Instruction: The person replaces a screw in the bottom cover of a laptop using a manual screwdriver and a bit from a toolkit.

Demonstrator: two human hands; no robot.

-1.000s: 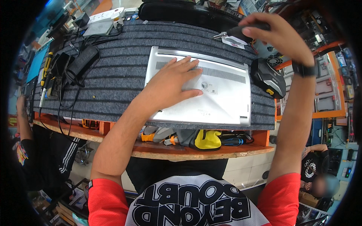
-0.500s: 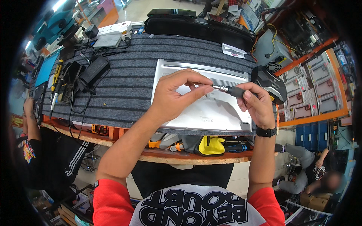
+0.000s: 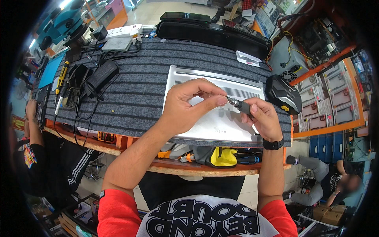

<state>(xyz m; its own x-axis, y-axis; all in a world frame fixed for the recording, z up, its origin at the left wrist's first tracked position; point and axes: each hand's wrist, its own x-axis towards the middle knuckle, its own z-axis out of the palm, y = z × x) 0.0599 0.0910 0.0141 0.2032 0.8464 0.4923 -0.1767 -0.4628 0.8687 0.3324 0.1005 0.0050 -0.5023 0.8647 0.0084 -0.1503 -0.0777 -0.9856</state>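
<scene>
A screwdriver (image 3: 239, 105) with a dark handle and a silver metal shaft is held in the air between my hands. My right hand (image 3: 265, 117) wraps its fingers and thumb round the handle. At the other end, my left hand (image 3: 197, 103) pinches the metal tip between thumb and fingers; whether a separate bit sits there is too small to tell. Below both hands lies a silver laptop (image 3: 205, 132), bottom side up, with a long vent grille along its far part. My left hand and forearm hide its left middle.
A black hard case (image 3: 285, 94) stands right of the laptop. Cables and a black power adapter (image 3: 101, 79) lie left, beside a yellow screwdriver (image 3: 62, 77). A long black bar (image 3: 209, 36) and a white power strip (image 3: 120, 32) line the back. A tool shelf (image 3: 189, 168) runs under the bench edge.
The screwdriver has tilted, its handle end dropping toward me, and my right hand has moved slightly down and left. My left hand keeps its pinch at the tip. The view has shifted a little.
</scene>
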